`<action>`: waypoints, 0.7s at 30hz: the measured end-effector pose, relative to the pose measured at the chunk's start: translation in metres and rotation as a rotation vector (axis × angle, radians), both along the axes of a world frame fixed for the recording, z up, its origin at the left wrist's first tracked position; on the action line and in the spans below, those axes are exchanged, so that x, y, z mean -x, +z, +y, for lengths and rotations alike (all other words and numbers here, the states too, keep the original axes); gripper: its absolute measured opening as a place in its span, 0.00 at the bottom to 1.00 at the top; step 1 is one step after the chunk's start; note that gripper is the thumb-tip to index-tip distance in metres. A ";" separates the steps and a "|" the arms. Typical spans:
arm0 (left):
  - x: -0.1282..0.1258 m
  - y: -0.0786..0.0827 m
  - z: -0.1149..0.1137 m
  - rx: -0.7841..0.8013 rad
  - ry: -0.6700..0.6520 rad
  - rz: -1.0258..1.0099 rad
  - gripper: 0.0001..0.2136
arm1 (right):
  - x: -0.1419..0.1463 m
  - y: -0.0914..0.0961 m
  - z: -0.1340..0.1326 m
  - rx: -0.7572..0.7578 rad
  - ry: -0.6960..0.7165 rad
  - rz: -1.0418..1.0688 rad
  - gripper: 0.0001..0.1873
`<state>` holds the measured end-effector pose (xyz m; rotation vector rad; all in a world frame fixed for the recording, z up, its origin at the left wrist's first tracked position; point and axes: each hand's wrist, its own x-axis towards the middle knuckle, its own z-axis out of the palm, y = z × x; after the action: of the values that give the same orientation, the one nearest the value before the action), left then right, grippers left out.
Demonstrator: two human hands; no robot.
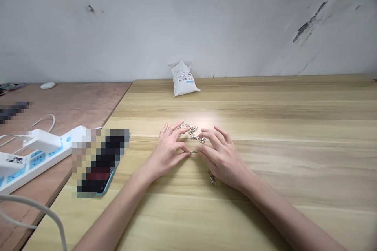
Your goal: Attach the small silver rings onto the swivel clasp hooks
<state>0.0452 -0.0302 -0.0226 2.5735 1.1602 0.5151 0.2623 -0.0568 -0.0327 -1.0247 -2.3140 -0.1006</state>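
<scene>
Just above the wooden table (265, 204), my left hand (169, 150) and my right hand (219, 155) meet at a small silver metal clasp (193, 151). Thumb and index finger of my left hand pinch its left end, while fingertips of my right hand close on its right end. Which part of it each hand grips is too small to tell. Beyond the fingers lie several silver snap clasps with rings (192, 128), some partly hidden behind my left fingers. A single clasp (212, 178) rests below my right palm.
A white plastic packet (185, 80) with a printed label stands near the wall. To the left lie a phone (103, 164), partly blurred out, and a white power strip (38, 160) with plugged-in chargers. A white cable (50, 211) loops in front at lower left.
</scene>
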 end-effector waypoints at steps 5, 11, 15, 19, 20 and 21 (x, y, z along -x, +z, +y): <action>0.000 0.001 0.000 0.010 0.001 -0.002 0.08 | 0.000 0.001 0.000 0.007 -0.015 -0.005 0.09; -0.001 0.002 -0.001 0.014 -0.001 -0.007 0.08 | 0.000 0.000 0.001 -0.005 -0.008 -0.027 0.09; -0.001 0.002 -0.001 0.014 -0.001 -0.002 0.07 | 0.001 0.000 -0.001 -0.062 0.005 -0.114 0.11; -0.001 0.003 -0.001 0.005 -0.003 0.005 0.08 | 0.003 0.000 -0.003 -0.081 0.009 -0.207 0.12; -0.001 0.003 -0.001 0.002 -0.002 0.008 0.08 | 0.003 -0.001 -0.003 -0.082 0.007 -0.207 0.12; -0.001 0.003 -0.001 0.001 -0.001 0.010 0.08 | 0.003 -0.001 -0.003 -0.081 0.002 -0.197 0.12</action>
<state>0.0462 -0.0312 -0.0199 2.5787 1.1629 0.5017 0.2588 -0.0601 -0.0340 -1.0105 -2.4648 -0.3048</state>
